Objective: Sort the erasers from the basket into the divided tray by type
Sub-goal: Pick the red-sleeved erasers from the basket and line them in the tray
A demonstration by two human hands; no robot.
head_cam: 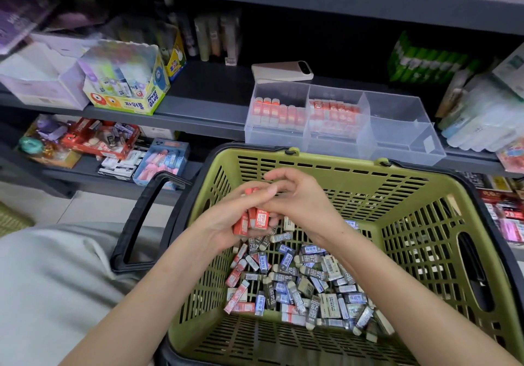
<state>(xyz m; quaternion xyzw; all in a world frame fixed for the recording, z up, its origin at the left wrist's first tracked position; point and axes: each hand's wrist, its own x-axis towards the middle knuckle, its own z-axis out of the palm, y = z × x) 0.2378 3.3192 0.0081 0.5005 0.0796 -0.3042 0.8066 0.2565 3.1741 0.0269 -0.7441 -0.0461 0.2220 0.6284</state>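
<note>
On the shelf at far left stands a yellow glue box (127,82) packed with upright glue sticks. One shelf lower lies a blue box (163,161) of pink and blue erasers. A black handle (136,224) hangs off the left side of the green basket (340,163).

Over the basket's near-left part, the left hand (224,224) lies palm up, its fingers clamped round a bundle of red erasers (256,219). The right hand (303,198) meets it from the right, fingers bent over the top of the bundle. Whether they pinch an eraser cannot be told.

Below the hands, the loose erasers (306,280) are heaped on the basket floor: grey "2B", blue, white and a few red.

Behind the basket, on the shelf, sits the clear divided tray (402,138). Its leftmost compartment holds a red row (273,113), and the next compartment holds a smaller red sort (334,114).
</note>
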